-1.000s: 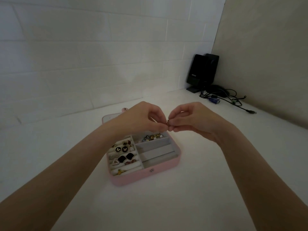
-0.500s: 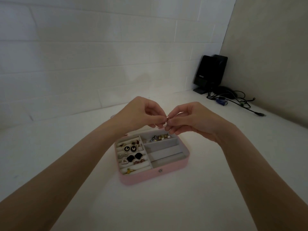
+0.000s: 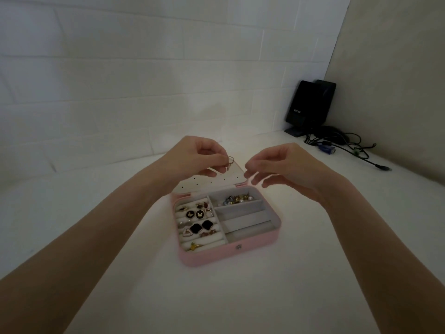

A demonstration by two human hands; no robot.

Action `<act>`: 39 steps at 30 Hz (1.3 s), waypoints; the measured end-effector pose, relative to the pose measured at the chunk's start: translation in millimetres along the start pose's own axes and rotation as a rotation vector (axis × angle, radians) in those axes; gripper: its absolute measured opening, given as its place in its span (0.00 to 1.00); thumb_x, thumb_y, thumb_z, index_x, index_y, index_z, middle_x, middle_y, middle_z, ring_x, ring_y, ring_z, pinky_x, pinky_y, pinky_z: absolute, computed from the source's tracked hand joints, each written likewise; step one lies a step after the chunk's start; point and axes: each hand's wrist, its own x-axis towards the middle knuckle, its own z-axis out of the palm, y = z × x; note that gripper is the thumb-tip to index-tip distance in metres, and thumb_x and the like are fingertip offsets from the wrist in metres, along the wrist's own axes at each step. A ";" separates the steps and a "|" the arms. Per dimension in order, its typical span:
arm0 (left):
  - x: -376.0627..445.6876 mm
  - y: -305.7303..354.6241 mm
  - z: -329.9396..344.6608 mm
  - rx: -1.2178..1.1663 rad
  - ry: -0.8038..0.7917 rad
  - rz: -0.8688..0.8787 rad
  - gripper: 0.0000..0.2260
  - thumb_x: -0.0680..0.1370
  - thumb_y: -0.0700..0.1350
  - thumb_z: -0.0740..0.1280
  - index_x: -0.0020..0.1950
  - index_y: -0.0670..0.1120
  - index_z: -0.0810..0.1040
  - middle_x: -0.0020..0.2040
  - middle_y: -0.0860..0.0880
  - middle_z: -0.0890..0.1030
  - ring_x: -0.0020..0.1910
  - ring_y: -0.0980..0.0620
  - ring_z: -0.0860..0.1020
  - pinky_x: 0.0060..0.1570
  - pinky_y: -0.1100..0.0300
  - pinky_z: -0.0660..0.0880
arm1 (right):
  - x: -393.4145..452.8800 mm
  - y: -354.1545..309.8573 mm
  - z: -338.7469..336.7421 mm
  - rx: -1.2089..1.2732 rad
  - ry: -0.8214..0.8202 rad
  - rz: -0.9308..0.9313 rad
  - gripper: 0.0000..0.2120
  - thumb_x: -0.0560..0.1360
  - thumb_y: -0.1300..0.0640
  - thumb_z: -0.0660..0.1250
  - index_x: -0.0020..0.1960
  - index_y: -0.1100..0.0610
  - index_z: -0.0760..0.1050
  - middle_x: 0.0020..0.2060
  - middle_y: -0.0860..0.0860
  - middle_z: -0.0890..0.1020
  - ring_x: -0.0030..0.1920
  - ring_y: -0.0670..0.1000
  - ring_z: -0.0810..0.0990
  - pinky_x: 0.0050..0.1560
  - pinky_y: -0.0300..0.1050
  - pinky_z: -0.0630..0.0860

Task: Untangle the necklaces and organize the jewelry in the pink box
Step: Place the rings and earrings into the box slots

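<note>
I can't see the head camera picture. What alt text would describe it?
A person's left hand pinches a small ring above an open pink jewelry box on a white table; the right hand hovers beside it, fingers relaxed.

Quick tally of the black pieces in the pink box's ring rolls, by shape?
round butterfly pieces: 2
square pieces: 2
Total: 4
</note>
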 end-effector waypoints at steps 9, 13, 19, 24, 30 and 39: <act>3.1 -1.8 -7.6 0.257 0.006 0.085 0.03 0.73 0.42 0.70 0.40 0.50 0.80 0.32 0.56 0.81 0.33 0.64 0.77 0.39 0.69 0.74 | 19.8 -6.7 9.6 -0.272 0.090 -0.086 0.03 0.69 0.60 0.73 0.39 0.59 0.82 0.32 0.53 0.82 0.29 0.45 0.76 0.29 0.33 0.72; 3.0 -11.7 -13.7 0.321 -0.004 0.038 0.05 0.74 0.41 0.70 0.40 0.51 0.81 0.39 0.54 0.83 0.39 0.59 0.79 0.43 0.66 0.74 | 26.6 -4.8 14.0 -0.669 0.010 -0.013 0.05 0.68 0.57 0.75 0.34 0.53 0.81 0.26 0.44 0.79 0.22 0.39 0.70 0.24 0.29 0.66; 3.1 -18.3 -12.4 0.353 -0.014 0.007 0.05 0.74 0.41 0.70 0.40 0.50 0.81 0.41 0.53 0.82 0.44 0.55 0.80 0.46 0.67 0.74 | 34.5 2.6 34.5 -0.778 -0.040 0.010 0.07 0.67 0.51 0.75 0.37 0.54 0.82 0.34 0.48 0.82 0.36 0.46 0.78 0.36 0.40 0.74; 1.6 -24.9 -18.4 0.349 0.026 -0.042 0.04 0.74 0.41 0.69 0.40 0.49 0.81 0.45 0.49 0.83 0.49 0.51 0.80 0.54 0.58 0.74 | 26.6 -2.7 25.4 -0.883 -0.005 0.090 0.08 0.70 0.51 0.73 0.39 0.57 0.82 0.27 0.46 0.75 0.27 0.44 0.69 0.28 0.35 0.64; -6.8 -32.3 -19.4 0.381 0.098 -0.074 0.04 0.76 0.42 0.67 0.44 0.51 0.80 0.50 0.56 0.76 0.54 0.54 0.73 0.47 0.60 0.69 | 32.1 7.5 53.3 -1.086 0.008 0.151 0.18 0.66 0.43 0.74 0.42 0.56 0.74 0.35 0.49 0.75 0.40 0.52 0.76 0.36 0.42 0.69; -10.1 -39.8 -22.8 0.468 0.218 0.035 0.06 0.76 0.41 0.65 0.46 0.50 0.80 0.58 0.50 0.74 0.58 0.55 0.71 0.53 0.63 0.63 | 33.4 9.2 48.0 -0.702 -0.008 0.093 0.06 0.68 0.55 0.74 0.35 0.55 0.81 0.25 0.45 0.76 0.27 0.42 0.71 0.27 0.33 0.65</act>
